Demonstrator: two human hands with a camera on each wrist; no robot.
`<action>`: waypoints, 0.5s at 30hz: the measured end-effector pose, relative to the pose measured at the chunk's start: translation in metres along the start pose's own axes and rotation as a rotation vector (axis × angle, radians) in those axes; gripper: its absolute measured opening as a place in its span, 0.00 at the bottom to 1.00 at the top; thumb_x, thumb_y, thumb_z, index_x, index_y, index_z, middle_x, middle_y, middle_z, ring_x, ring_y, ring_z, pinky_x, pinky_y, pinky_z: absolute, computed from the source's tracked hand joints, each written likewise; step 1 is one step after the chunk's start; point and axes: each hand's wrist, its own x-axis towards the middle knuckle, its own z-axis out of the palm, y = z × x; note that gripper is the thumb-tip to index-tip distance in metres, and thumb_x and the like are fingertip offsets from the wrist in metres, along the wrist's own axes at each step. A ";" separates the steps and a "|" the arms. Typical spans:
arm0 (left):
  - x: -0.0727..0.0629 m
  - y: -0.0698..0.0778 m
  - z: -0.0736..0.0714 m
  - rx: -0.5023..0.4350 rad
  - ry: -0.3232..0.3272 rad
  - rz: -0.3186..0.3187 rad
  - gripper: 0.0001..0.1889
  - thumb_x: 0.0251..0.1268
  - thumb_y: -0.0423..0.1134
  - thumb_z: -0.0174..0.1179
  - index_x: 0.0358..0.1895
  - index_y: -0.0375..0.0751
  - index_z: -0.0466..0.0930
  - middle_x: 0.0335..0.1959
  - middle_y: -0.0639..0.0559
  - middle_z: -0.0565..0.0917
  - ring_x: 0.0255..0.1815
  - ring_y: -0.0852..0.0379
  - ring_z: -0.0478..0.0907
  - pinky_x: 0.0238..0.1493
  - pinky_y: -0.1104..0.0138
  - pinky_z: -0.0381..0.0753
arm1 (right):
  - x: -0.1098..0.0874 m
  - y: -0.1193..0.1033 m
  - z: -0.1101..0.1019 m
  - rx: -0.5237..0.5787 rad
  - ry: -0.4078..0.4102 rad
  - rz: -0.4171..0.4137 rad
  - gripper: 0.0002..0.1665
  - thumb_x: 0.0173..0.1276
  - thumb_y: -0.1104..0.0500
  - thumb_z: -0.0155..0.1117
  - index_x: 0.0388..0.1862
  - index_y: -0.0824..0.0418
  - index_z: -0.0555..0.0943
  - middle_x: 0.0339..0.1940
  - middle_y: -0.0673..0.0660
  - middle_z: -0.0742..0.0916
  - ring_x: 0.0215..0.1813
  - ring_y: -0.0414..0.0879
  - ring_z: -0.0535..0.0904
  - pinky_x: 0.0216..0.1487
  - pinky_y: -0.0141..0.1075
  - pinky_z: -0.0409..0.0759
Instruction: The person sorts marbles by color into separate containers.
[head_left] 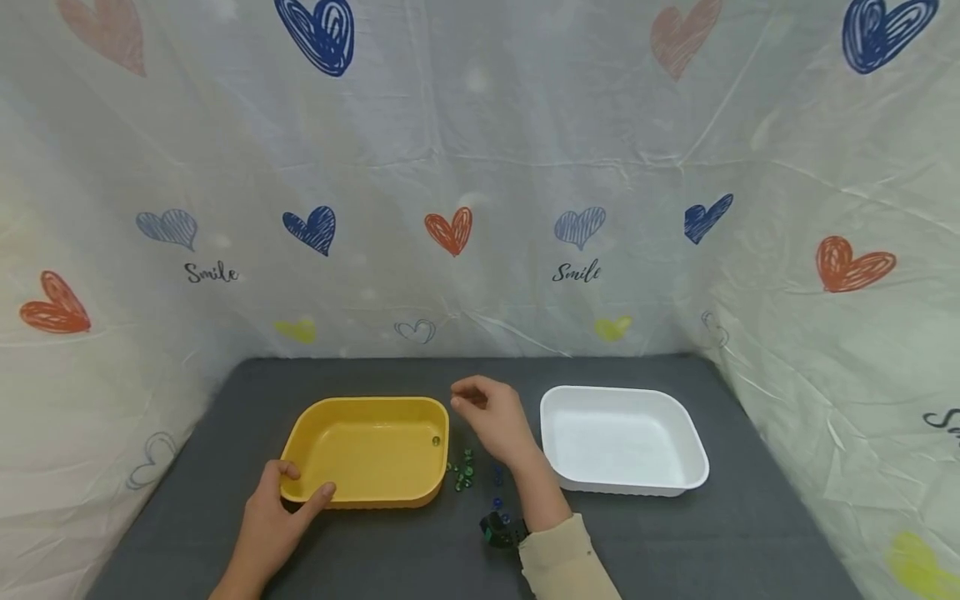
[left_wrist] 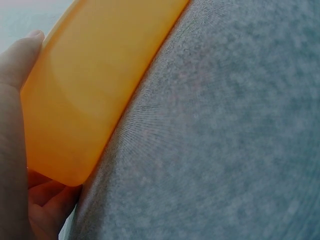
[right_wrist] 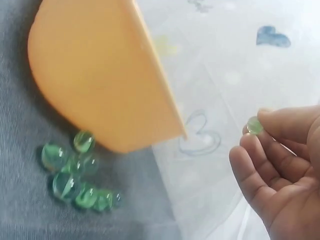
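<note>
My left hand (head_left: 272, 521) grips the near left corner of a yellow tray (head_left: 367, 503), thumb over the front rim and fingers at the left side; the left wrist view shows the tray's wall (left_wrist: 95, 85) close up. A green glass marble (right_wrist: 255, 125) is pinched between thumb and fingertip of my right hand (head_left: 495, 421), raised just beyond the tray's right rim. One green marble (head_left: 436, 441) lies inside the tray near its right end. Several more green marbles (right_wrist: 65, 185) sit clustered on the cloth beside the tray's right wall.
A white tray (head_left: 622, 487) stands to the right of my right forearm. Blue marbles (head_left: 497, 503) lie in a line on the grey cloth, partly hidden by that forearm. A dark wrist device (head_left: 498, 530) is at the right wrist. Behind the table hangs a heart-printed curtain (head_left: 495, 183).
</note>
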 end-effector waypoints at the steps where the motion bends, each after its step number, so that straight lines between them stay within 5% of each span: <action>1: 0.000 0.000 0.000 0.000 -0.001 -0.001 0.36 0.71 0.61 0.74 0.57 0.37 0.63 0.49 0.38 0.76 0.44 0.44 0.76 0.41 0.62 0.71 | 0.000 -0.003 0.002 0.006 -0.006 -0.010 0.12 0.81 0.58 0.71 0.58 0.56 0.90 0.52 0.49 0.91 0.53 0.46 0.87 0.56 0.44 0.88; 15: 0.001 -0.001 0.001 -0.006 0.006 0.012 0.35 0.72 0.60 0.74 0.57 0.38 0.63 0.50 0.37 0.76 0.45 0.44 0.76 0.42 0.62 0.71 | -0.007 -0.025 0.037 0.058 -0.116 -0.072 0.13 0.81 0.59 0.72 0.60 0.59 0.90 0.50 0.46 0.91 0.50 0.40 0.86 0.53 0.37 0.87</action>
